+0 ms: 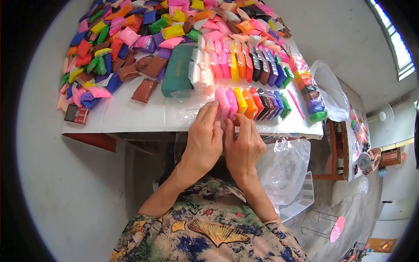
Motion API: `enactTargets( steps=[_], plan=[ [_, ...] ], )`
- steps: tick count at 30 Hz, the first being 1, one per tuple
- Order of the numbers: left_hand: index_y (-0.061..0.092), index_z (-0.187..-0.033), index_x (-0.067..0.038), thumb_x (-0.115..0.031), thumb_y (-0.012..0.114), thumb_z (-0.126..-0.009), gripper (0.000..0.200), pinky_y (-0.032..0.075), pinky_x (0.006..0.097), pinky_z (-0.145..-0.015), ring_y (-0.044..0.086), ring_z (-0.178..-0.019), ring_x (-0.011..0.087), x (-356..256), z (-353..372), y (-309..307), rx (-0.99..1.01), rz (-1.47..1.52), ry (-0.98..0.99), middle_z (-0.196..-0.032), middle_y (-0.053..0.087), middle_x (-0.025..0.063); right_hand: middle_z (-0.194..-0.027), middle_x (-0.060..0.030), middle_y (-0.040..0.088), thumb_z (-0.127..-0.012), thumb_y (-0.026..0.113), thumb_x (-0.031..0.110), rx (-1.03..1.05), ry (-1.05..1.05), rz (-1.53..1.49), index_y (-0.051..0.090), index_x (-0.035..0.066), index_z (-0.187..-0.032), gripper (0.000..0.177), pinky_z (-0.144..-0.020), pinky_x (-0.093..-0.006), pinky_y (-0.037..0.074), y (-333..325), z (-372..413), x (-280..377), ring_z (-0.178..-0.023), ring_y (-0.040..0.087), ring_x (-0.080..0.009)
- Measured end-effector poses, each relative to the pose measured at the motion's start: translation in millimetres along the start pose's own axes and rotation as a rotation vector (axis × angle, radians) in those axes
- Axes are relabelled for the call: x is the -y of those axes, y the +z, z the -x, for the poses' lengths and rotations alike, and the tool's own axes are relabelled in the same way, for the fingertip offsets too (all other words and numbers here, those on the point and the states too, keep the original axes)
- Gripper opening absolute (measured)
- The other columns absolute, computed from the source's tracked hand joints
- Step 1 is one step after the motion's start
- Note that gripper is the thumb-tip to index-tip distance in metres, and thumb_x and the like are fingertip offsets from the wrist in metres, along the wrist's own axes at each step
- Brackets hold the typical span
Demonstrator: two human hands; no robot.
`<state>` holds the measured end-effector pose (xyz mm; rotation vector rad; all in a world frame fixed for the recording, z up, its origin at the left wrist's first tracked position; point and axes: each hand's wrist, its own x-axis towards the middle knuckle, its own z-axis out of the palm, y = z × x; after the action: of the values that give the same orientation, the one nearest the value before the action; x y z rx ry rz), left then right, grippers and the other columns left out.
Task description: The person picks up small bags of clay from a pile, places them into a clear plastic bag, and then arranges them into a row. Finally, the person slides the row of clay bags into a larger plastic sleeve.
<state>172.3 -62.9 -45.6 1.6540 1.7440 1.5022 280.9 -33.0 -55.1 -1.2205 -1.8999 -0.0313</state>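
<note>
My left hand (204, 136) and my right hand (245, 142) are close together at the table's front edge, fingers bent and pressed inward. Between them are the near ends of the pink packets (223, 104) and clear plastic film, part of a clear plastic bag (185, 98). The exact pinch is partly hidden by my fingers. The pink packets begin a near row, which runs right through a yellow packet (239, 99), an orange packet (250, 104) and several darker ones to a green packet (285, 105). Behind stands a similar row of upright packets (241, 63).
A teal box (177, 70) stands left of the rows. Heaped coloured packets (144, 28) cover the back and left of the white table (152, 118). At right lie a pink stick (296, 105) and a filled clear tube of packets (310, 94). Below hangs a plastic bag (286, 168).
</note>
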Motion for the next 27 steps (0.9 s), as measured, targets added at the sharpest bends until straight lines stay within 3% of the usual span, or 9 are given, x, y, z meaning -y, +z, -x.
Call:
enactTargets(
  steps=[5, 8, 12, 16, 19, 22, 25, 27],
  plan=[
    [0.054, -0.130, 0.012, -0.001, 0.048, -0.094, 0.038, 0.045, 0.0407, -0.104, 0.058, -0.121, 0.0420, 9, -4, 6, -0.033, -0.017, 0.047, -0.130, 0.058, 0.0298, -0.079, -0.0094, 0.063, -0.087, 0.072, 0.016, -0.083, -0.105, 0.053, 0.064, 0.004, -0.103, 0.021, -0.054, -0.0363, 0.050, 16, -5, -13, -0.064, 0.065, -0.0269],
    [0.050, -0.127, 0.016, 0.000, 0.047, -0.093, 0.038, 0.044, 0.0469, -0.104, 0.054, -0.119, 0.0493, 10, -6, 3, -0.005, 0.029, 0.058, -0.125, 0.055, 0.0350, -0.078, -0.0089, 0.063, -0.088, 0.072, 0.017, -0.071, -0.109, -0.043, 0.064, 0.004, -0.099, 0.018, -0.055, -0.0355, 0.050, -5, -11, -5, -0.063, 0.065, -0.0266],
    [0.050, -0.126, 0.016, 0.002, 0.047, -0.092, 0.037, 0.045, 0.0479, -0.102, 0.054, -0.117, 0.0504, 13, -3, 8, -0.028, 0.032, 0.104, -0.125, 0.055, 0.0353, -0.081, -0.0083, 0.070, -0.086, 0.076, 0.014, -0.004, -0.081, -0.073, 0.068, 0.005, -0.094, 0.014, -0.056, -0.0329, 0.050, -26, -51, 13, -0.062, 0.066, -0.0228],
    [0.052, -0.125, 0.011, 0.005, 0.051, -0.089, 0.036, 0.046, 0.0497, -0.098, 0.055, -0.114, 0.0498, 10, 0, 13, 0.009, 0.135, 0.047, -0.122, 0.056, 0.0327, -0.080, -0.0134, 0.071, -0.090, 0.070, 0.040, 0.162, -0.029, 0.125, 0.070, 0.002, -0.092, 0.038, -0.059, -0.0411, 0.051, -6, -88, 36, -0.066, 0.069, -0.0295],
    [0.053, -0.123, 0.007, 0.005, 0.052, -0.088, 0.035, 0.047, 0.0498, -0.096, 0.055, -0.113, 0.0488, 8, 3, 10, 0.049, 0.199, 0.034, -0.120, 0.057, 0.0301, -0.079, -0.0164, 0.069, -0.091, 0.065, 0.049, 0.338, -0.039, 0.254, 0.070, 0.000, -0.084, 0.049, -0.059, -0.0398, 0.054, 16, -103, 63, -0.069, 0.071, -0.0296],
    [0.054, -0.122, 0.006, 0.006, 0.052, -0.087, 0.035, 0.047, 0.0502, -0.094, 0.054, -0.112, 0.0490, 12, 2, 11, 0.022, 0.252, 0.096, -0.119, 0.056, 0.0292, -0.074, -0.0152, 0.070, -0.090, 0.066, 0.045, 0.412, -0.055, 0.282, 0.073, 0.003, -0.080, 0.044, -0.060, -0.0392, 0.054, 42, -113, 63, -0.070, 0.072, -0.0295],
    [0.052, -0.122, 0.006, 0.007, 0.052, -0.085, 0.037, 0.046, 0.0508, -0.092, 0.053, -0.111, 0.0502, 13, 0, 10, 0.007, 0.243, 0.123, -0.119, 0.055, 0.0300, -0.072, -0.0187, 0.070, -0.087, 0.065, 0.046, 0.363, -0.074, 0.251, 0.072, 0.001, -0.073, 0.047, -0.065, -0.0464, 0.053, 53, -114, 55, -0.069, 0.071, -0.0345],
    [0.051, -0.123, 0.007, 0.008, 0.051, -0.084, 0.039, 0.046, 0.0511, -0.092, 0.053, -0.110, 0.0509, 16, 0, 9, 0.000, 0.223, 0.163, -0.119, 0.055, 0.0310, -0.074, -0.0193, 0.070, -0.084, 0.067, 0.041, 0.403, -0.072, 0.268, 0.073, 0.001, -0.076, 0.042, -0.066, -0.0460, 0.054, 53, -118, 53, -0.072, 0.072, -0.0348]
  ],
)
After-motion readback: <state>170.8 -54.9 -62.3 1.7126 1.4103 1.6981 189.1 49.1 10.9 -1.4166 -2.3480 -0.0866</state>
